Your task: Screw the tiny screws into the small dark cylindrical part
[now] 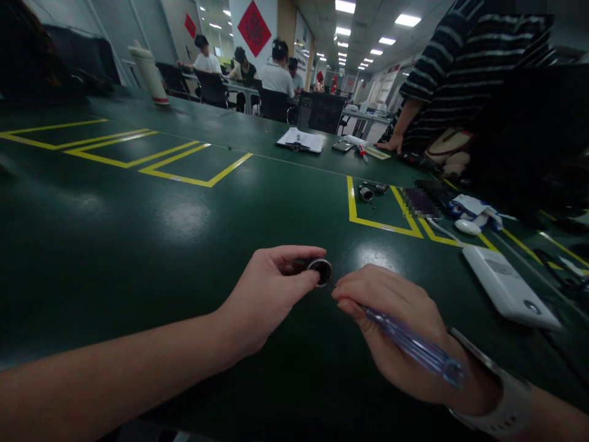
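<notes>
My left hand (271, 291) pinches a small round metal part (321, 271) with a dark centre, held just above the dark green table (138, 233). My right hand (391, 325) is closed around a thin tool with a translucent purple handle (416, 347); its fine tip points at the round part and nearly touches it. A pale watch band sits on my right wrist.
A white flat device (508, 285) lies to the right. Two small metal cylinders (370, 190) sit inside a yellow-taped box. Papers (300, 140), a phone and gloves (473, 212) lie farther back. A person in a striped shirt (464, 67) leans on the table at right; others sit at the back.
</notes>
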`<state>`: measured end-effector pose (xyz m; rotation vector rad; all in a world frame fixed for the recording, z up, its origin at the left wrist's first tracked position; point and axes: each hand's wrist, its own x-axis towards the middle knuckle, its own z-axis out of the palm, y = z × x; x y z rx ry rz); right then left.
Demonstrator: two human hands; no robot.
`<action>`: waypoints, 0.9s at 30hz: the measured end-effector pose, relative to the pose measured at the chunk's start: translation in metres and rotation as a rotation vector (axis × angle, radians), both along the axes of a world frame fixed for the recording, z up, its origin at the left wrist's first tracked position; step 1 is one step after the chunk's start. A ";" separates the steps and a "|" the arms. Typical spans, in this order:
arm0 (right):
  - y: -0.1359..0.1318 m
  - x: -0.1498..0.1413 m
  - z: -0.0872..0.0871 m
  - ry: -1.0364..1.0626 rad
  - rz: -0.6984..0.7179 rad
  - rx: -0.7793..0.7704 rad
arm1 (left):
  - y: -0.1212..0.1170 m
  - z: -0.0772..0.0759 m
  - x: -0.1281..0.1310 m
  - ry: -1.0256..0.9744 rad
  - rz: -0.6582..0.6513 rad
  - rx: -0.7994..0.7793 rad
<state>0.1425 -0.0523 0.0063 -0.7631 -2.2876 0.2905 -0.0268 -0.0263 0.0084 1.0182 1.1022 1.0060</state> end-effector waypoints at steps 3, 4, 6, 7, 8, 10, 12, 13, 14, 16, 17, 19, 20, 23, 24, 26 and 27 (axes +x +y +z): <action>0.000 0.002 -0.002 -0.041 0.037 0.008 | 0.000 -0.002 0.000 0.009 -0.003 0.009; 0.000 0.002 -0.002 -0.048 0.040 0.007 | 0.000 -0.002 0.000 0.010 -0.005 0.014; 0.000 0.002 -0.001 -0.056 0.040 0.004 | 0.001 -0.003 0.001 0.011 -0.006 0.025; -0.001 0.002 0.000 -0.053 0.039 -0.002 | 0.001 -0.003 0.001 0.010 -0.005 0.025; -0.001 0.002 0.001 -0.043 0.035 -0.009 | 0.001 -0.003 0.001 0.009 -0.003 0.024; -0.002 0.002 0.003 -0.010 0.023 -0.028 | 0.002 -0.003 0.001 0.006 0.003 0.018; -0.003 0.001 0.003 0.025 0.006 -0.050 | 0.002 -0.003 0.001 0.006 0.007 0.018; -0.003 0.001 0.003 0.034 -0.002 -0.060 | 0.002 -0.003 0.001 0.007 0.006 0.023; -0.003 0.001 0.003 0.035 -0.009 -0.071 | 0.002 -0.003 0.001 0.008 0.004 0.028; -0.003 0.000 0.003 0.032 -0.018 -0.079 | 0.002 -0.004 0.001 0.008 -0.002 0.036; -0.002 -0.001 0.003 0.032 -0.020 -0.074 | 0.001 -0.004 0.001 0.006 -0.004 0.039; -0.002 -0.001 0.005 0.045 -0.024 -0.057 | 0.001 -0.004 0.000 0.001 -0.002 0.039; -0.003 -0.002 0.005 0.055 -0.029 -0.051 | 0.001 -0.004 0.000 -0.002 0.000 0.037; -0.004 -0.004 0.007 0.071 -0.047 -0.044 | 0.001 -0.004 0.001 -0.008 0.006 0.033; -0.004 -0.004 0.007 0.069 -0.051 -0.042 | 0.001 -0.005 0.001 -0.005 0.007 0.035; -0.005 -0.004 0.006 0.057 -0.050 -0.031 | 0.001 -0.005 0.000 0.005 0.005 0.039; -0.005 -0.004 0.004 0.047 -0.042 -0.019 | 0.001 -0.005 0.000 0.010 0.004 0.037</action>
